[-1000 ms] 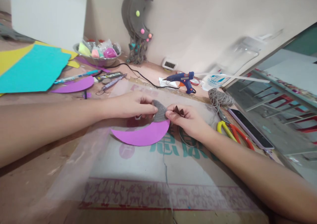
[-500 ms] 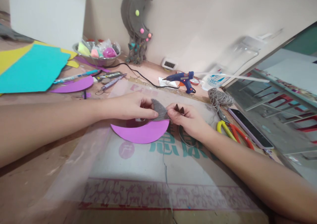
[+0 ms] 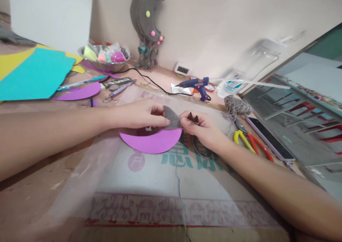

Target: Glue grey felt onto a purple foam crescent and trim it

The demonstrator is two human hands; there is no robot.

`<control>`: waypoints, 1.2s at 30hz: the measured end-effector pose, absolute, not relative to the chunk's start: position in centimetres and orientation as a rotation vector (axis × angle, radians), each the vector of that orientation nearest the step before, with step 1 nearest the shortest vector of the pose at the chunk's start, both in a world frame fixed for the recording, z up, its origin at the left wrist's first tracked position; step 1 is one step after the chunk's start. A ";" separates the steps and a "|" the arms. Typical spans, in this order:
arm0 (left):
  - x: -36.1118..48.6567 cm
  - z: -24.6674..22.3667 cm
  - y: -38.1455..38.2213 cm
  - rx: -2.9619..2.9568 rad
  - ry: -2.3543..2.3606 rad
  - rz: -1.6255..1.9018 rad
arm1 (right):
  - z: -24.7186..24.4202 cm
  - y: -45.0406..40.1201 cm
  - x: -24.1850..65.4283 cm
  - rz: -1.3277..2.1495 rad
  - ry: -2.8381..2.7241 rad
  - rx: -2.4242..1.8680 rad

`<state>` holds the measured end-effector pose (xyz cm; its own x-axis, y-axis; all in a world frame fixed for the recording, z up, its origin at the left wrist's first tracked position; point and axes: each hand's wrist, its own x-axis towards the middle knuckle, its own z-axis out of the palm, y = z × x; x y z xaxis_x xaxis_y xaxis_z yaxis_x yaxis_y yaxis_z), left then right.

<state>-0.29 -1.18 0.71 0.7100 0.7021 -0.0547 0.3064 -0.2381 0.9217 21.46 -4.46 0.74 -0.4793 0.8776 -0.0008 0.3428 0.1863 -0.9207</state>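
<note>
A purple crescent cutout [image 3: 151, 142] has one horn wrapped in grey yarn [image 3: 172, 117]. My left hand [image 3: 141, 114] pinches that wrapped horn between thumb and fingers. Close on its right, my right hand [image 3: 200, 126] is closed at the edge of the wrapping, with the grey yarn at its fingertips. Two small dark pointed tips [image 3: 193, 118] stick up between the right fingers; what they belong to is hidden. Below this hand a dark loop [image 3: 200, 149] lies on the plastic sheet.
Behind the hands rests a blue glue gun [image 3: 195, 83] with a black cord. To the right are a yarn ball [image 3: 236, 104], scissors [image 3: 248, 138] and a phone [image 3: 269, 137]. Turquoise foam [image 3: 37, 74], pens and a bowl [image 3: 107, 64] are at left.
The crescent's purple body has shifted very slightly upward. Both hands keep their holds in nearly the same place.
</note>
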 end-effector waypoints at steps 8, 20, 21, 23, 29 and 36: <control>-0.2 0.5 -1.0 1.823 0.810 0.509 | 1.3 -4.1 21.9 0.676 -1.856 -1.231; 0.0 0.9 -1.4 1.857 0.868 0.591 | 0.1 -1.6 23.4 0.256 -2.287 -1.191; 0.0 0.9 -1.5 1.850 0.870 0.597 | 0.3 -1.7 23.3 0.240 -2.291 -1.174; 0.1 0.8 -1.4 1.838 0.864 0.605 | 1.1 -2.0 23.1 0.247 -2.261 -1.149; 0.3 0.5 -1.4 1.786 0.870 0.715 | 3.6 -3.4 22.4 0.560 -2.263 -1.280; 0.4 0.9 -1.9 1.805 0.974 0.808 | 3.2 -3.4 22.1 0.736 -2.192 -1.292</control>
